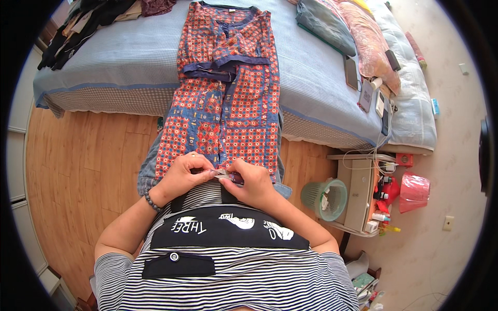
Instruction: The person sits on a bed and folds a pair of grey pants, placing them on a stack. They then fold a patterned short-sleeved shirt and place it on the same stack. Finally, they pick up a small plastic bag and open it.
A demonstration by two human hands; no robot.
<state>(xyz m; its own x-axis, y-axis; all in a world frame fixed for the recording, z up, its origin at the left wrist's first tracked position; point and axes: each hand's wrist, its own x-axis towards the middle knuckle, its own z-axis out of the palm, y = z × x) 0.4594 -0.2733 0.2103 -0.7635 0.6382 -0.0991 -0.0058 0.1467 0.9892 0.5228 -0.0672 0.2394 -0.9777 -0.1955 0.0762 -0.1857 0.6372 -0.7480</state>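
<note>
A long red-and-blue patterned dress [199, 111] with navy trim runs from the bed down over my lap, its sleeves folded across the front. At its lower edge, my left hand [191, 171] pinches with thumb and forefinger, apparently on the hem. Right beside it, my right hand [251, 179] is closed around a small object [223, 174] with a silvery part and a dark part; its kind is unclear. The fingertips of both hands almost meet. Denim trousers show on either side of the dress.
The bed [129, 72] carries dark clothes [83, 31] at far left, and folded jeans [324, 26] and several phones at right. A green waste basket [327, 199] stands beside a bedside cabinet [358, 192] with cables on it. Wooden floor [93, 171] lies to the left.
</note>
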